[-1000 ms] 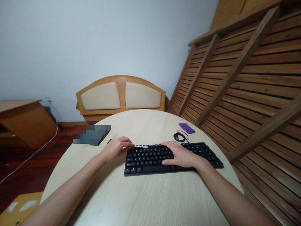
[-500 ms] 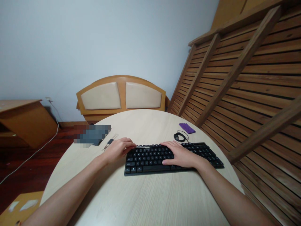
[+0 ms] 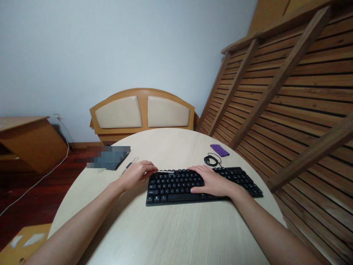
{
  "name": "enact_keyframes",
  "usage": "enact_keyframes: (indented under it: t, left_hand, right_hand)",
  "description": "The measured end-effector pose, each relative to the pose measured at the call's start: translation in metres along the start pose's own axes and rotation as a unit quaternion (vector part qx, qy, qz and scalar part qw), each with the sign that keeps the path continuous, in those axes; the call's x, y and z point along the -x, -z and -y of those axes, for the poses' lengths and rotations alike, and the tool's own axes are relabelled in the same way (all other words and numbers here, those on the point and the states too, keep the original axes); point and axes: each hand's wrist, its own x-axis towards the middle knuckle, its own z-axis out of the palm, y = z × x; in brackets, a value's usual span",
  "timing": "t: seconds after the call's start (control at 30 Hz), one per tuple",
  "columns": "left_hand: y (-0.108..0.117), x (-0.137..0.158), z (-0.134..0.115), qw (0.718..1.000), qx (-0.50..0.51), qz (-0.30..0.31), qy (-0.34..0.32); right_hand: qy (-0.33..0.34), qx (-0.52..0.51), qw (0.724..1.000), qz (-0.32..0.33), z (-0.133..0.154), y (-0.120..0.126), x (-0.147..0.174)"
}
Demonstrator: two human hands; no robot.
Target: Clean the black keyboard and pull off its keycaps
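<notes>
A black keyboard (image 3: pixel 176 187) with white key markings lies on the round pale table (image 3: pixel 176 235). Between its thumb and fingers, my left hand (image 3: pixel 139 173) pinches a thin white stick (image 3: pixel 165 171). That stick reaches rightward over the keyboard's upper left rows; its far end is too small to make out. My right hand (image 3: pixel 211 180) rests on the middle-right part of the keys, fingers stretched toward the far edge and thumb apart near the lower rows. Some keys are hidden under it.
Behind the keyboard lie its coiled black cable (image 3: pixel 211 160) and a folded purple cloth (image 3: pixel 220 150). Left of my left hand are thin pale items with a dark band (image 3: pixel 128 166) and a dark, partly pixelated flat object (image 3: pixel 110 158). A slatted wooden frame (image 3: pixel 281 103) leans at right.
My left hand and the stick have shifted slightly left along the keyboard's upper rows. My right hand stays in place on the keys.
</notes>
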Motion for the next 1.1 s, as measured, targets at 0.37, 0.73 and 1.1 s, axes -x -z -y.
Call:
enact_keyframes:
  t: [0.37,0.73,1.1]
  left_hand:
    - [-0.016,-0.002,-0.006,0.998,0.029,-0.036,0.044]
    - [-0.010,0.000,0.002,0.998,0.008,-0.045,0.049]
    - [-0.011,0.000,0.001,0.999,0.017,-0.036,0.037]
  right_hand:
    - [-0.001,0.000,1.000,0.003,-0.001,0.000,0.000]
    - [-0.007,-0.004,1.000,0.005,0.004,0.002,0.000]
    - [-0.003,0.003,1.000,0.003,0.003,0.001,0.000]
